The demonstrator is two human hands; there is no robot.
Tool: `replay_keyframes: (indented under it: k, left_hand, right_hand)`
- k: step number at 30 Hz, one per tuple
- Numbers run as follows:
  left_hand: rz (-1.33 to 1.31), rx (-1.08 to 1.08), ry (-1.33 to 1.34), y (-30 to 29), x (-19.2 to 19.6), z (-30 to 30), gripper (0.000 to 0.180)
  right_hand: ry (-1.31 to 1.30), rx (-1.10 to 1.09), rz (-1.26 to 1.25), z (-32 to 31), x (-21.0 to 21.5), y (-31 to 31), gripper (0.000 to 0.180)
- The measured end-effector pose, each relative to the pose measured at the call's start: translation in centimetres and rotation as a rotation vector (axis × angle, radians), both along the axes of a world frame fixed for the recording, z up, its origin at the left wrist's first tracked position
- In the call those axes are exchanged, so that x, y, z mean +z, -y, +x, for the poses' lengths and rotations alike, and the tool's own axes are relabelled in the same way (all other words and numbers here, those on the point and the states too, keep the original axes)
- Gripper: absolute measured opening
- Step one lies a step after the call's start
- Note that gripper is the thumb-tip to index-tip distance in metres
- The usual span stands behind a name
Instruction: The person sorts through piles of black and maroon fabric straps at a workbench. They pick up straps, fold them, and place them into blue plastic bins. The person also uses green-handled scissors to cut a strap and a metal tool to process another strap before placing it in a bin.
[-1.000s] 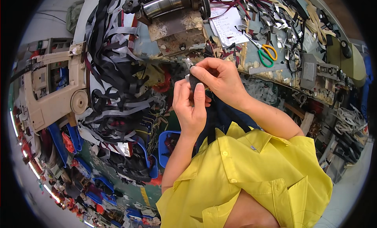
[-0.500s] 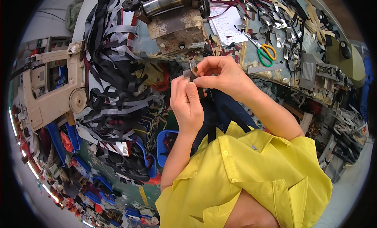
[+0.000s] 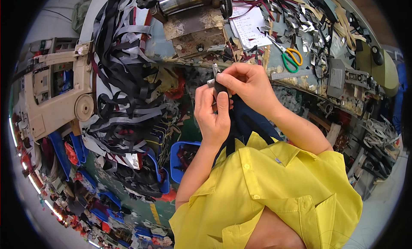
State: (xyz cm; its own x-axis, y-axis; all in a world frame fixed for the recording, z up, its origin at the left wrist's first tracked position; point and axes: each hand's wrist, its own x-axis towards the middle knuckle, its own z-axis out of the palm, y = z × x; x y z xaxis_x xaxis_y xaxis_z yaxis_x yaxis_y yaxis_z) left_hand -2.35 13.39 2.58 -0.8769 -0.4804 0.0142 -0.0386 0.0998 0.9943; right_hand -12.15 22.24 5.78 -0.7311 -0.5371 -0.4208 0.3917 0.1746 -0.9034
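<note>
Head view: a dark strip [image 3: 220, 88] is held between both hands, in front of the near edge of the worktable [image 3: 157, 42]. Its long axis runs mostly near to far, the far end leaning slightly left; that end carries a shiny, silvery tip [image 3: 215, 68] pointing away from the wearer. The strip looks matt and flat; its near end is hidden by the left hand [image 3: 211, 116]. That hand is half curled, its thumb pressed along the strip's near part, fingers bent behind. The right hand [image 3: 251, 83] pinches the strip farther up between thumb and bent forefinger, nearly closed.

Beyond stands a machine with a smooth, polished metal roller [image 3: 185, 3]. To the left lies a tangle of ribbon-like black and grey strips [image 3: 128, 88]. Right of the hands are scissors [image 3: 283, 50] with green and yellow loop handles, and a straight, flat ruler [image 3: 292, 74].
</note>
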Motion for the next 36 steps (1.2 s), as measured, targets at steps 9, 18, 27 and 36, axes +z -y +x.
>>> replay_keyframes:
  k: [9,18,27,36]
  left_hand:
    - [0.171,-0.043,0.09,0.0,1.2,0.6,0.016]
    - [0.472,0.213,0.189,0.0,1.6,-0.2,0.021]
    - [0.54,0.24,0.328,6.2,-3.9,-9.9,0.038]
    - [0.425,0.146,0.306,4.9,-5.5,-6.0,0.033]
  right_hand:
    - [-0.086,0.004,-0.116,-1.1,-0.4,0.1,0.017]
    - [-0.021,-0.041,-0.111,-2.7,-1.6,1.7,0.022]
    - [-0.034,-0.118,-0.103,-7.3,-2.7,0.7,0.031]
    - [-0.036,-0.004,0.06,-8.7,-7.3,-3.8,0.024]
